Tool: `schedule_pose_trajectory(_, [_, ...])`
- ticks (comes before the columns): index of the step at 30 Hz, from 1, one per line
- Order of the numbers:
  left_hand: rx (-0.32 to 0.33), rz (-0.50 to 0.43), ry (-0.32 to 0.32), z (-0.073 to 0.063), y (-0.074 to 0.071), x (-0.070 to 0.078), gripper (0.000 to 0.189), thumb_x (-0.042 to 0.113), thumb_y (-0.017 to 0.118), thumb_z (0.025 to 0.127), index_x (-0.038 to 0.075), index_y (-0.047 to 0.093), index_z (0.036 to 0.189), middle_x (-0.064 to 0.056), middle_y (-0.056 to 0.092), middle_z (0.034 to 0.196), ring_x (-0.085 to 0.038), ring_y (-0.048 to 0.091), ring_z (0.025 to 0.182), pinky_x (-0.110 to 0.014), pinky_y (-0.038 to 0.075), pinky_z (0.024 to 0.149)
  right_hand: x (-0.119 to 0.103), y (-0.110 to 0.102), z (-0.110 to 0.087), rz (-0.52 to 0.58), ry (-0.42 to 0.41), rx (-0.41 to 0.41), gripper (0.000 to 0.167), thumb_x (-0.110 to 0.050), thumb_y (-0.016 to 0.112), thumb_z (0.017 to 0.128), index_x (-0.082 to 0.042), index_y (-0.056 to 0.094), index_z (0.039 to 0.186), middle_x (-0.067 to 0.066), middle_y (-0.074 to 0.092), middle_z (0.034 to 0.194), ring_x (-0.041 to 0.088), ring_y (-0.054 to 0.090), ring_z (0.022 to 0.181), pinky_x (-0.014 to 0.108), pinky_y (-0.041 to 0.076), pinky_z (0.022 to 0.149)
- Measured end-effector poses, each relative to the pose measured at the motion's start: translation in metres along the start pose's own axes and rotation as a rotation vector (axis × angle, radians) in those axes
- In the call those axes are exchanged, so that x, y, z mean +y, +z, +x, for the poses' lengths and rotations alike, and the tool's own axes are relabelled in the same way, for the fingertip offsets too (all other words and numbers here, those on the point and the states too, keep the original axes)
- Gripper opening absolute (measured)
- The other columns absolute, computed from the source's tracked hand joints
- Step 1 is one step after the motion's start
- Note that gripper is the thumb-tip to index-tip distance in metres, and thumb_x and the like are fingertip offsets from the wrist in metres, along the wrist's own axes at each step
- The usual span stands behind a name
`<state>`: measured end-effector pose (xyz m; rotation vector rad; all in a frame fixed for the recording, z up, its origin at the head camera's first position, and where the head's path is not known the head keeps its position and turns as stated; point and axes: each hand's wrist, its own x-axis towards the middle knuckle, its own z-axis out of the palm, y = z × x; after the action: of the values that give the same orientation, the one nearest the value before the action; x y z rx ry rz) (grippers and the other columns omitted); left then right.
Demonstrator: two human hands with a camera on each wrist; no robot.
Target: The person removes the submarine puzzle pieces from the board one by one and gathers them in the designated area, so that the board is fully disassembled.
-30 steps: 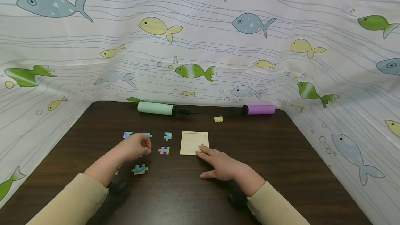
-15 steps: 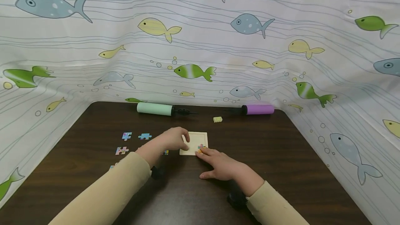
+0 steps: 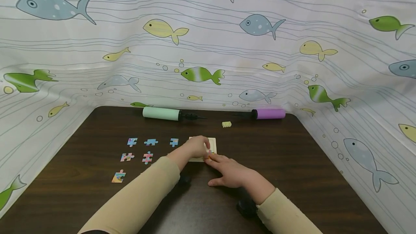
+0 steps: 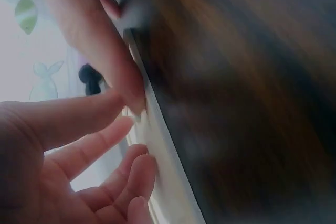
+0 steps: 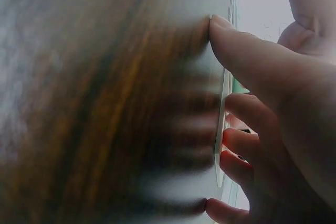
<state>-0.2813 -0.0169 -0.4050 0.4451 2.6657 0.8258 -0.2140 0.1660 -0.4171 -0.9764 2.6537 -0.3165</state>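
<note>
My left hand (image 3: 195, 147) reaches over the pale square puzzle tray (image 3: 213, 143), its thumb and index tips pinching at a small pink-and-orange jigsaw piece (image 3: 209, 153) in the near right corner. In the left wrist view those two tips meet close over the tray (image 4: 170, 174); they hide most of the piece, and the other fingers are loosely bent. My right hand (image 3: 231, 170) rests with fingers extended, fingertips at the tray's near right corner beside the piece and thumb out on the table. In the right wrist view its fingertips (image 5: 231, 137) line the tray's edge.
Several loose jigsaw pieces, among them a pink one (image 3: 147, 157) and a yellow one (image 3: 118, 176), lie left of the tray; my left sleeve covers others. At the back are a mint pump (image 3: 161, 113), a purple pump (image 3: 270, 114) and a yellow block (image 3: 226, 124). A fish-patterned curtain surrounds the table.
My left hand has moved right from among the loose pieces to the tray, and its fingers have closed in at the piece there. My right hand has stayed in place.
</note>
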Motion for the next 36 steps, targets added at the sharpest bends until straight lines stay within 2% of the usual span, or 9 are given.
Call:
schedule_pose_trajectory(3, [-0.021,-0.001,-0.001,0.001,0.001,0.005,0.023,0.005,0.076,0.077,0.012,0.064,0.096,-0.005,0.058,0.091,-0.022,0.048,0.073,-0.032,0.039,0.061,0.000,0.000,0.000,0.000,0.000,-0.001,0.077,-0.052,0.064,0.092,-0.020,0.033,0.155,0.002,0.019,0.162,0.027,0.023,0.145,0.058,0.028,0.108])
schedule_pose_trajectory(8, [-0.043,0.025,-0.029,0.004,0.002,0.010,0.024,0.002,0.075,0.077,0.013,0.061,0.092,-0.005,0.057,0.089,-0.022,0.046,0.069,-0.032,0.037,0.058,-0.001,-0.001,-0.001,0.005,-0.003,0.005,0.077,-0.050,0.065,0.092,-0.018,0.034,0.155,0.004,0.021,0.161,0.027,0.024,0.145,0.057,0.029,0.108])
schedule_pose_trajectory(14, [-0.058,0.025,-0.060,0.007,0.004,0.011,0.022,0.002,0.075,0.080,0.012,0.059,0.090,-0.006,0.055,0.083,-0.020,0.045,0.065,-0.032,0.036,0.056,-0.001,-0.002,-0.001,0.039,-0.002,-0.008,0.074,-0.049,0.064,0.093,-0.022,0.034,0.155,0.004,0.017,0.162,0.029,0.022,0.145,0.057,0.027,0.109])
schedule_pose_trajectory(18, [-0.054,0.021,-0.061,0.006,0.005,0.010,0.022,0.002,0.076,0.081,0.011,0.058,0.090,-0.006,0.054,0.080,-0.020,0.043,0.064,-0.032,0.035,0.056,0.004,-0.003,-0.005,0.084,0.008,-0.013,0.072,-0.050,0.063,0.094,-0.021,0.036,0.154,0.003,0.018,0.162,0.027,0.022,0.146,0.052,0.028,0.110])
schedule_pose_trajectory(22, [-0.036,0.035,-0.036,0.006,0.006,0.010,0.024,0.001,0.077,0.079,0.011,0.057,0.089,-0.006,0.054,0.081,-0.021,0.045,0.066,-0.032,0.036,0.057,0.010,-0.003,-0.011,0.125,0.021,0.004,0.069,-0.048,0.062,0.095,-0.016,0.040,0.152,0.006,0.026,0.160,0.026,0.027,0.144,0.048,0.031,0.110])
schedule_pose_trajectory(28, [-0.002,0.065,-0.012,0.006,0.009,0.008,0.026,0.005,0.079,0.080,0.011,0.055,0.089,-0.005,0.055,0.082,-0.022,0.049,0.071,-0.033,0.039,0.062,0.015,-0.003,-0.014,0.148,0.023,0.039,0.062,-0.046,0.060,0.097,-0.015,0.046,0.149,0.005,0.033,0.156,0.024,0.033,0.141,0.045,0.031,0.110])
schedule_pose_trajectory(32, [0.029,0.041,-0.016,0.004,0.011,0.008,0.029,0.006,0.080,0.078,0.010,0.054,0.092,-0.005,0.055,0.082,-0.023,0.050,0.071,-0.034,0.041,0.063,0.014,-0.003,-0.015,0.148,0.024,0.042,0.062,-0.045,0.061,0.097,-0.014,0.046,0.148,0.005,0.034,0.156,0.025,0.034,0.141,0.046,0.033,0.109])
schedule_pose_trajectory(36, [0.074,-0.002,-0.031,0.000,0.012,0.007,0.025,0.003,0.076,0.079,0.010,0.055,0.091,-0.006,0.055,0.079,-0.023,0.049,0.067,-0.034,0.039,0.058,0.012,-0.002,-0.014,0.141,0.021,0.034,0.063,-0.044,0.062,0.096,-0.013,0.046,0.148,0.007,0.034,0.156,0.026,0.034,0.141,0.046,0.033,0.109])
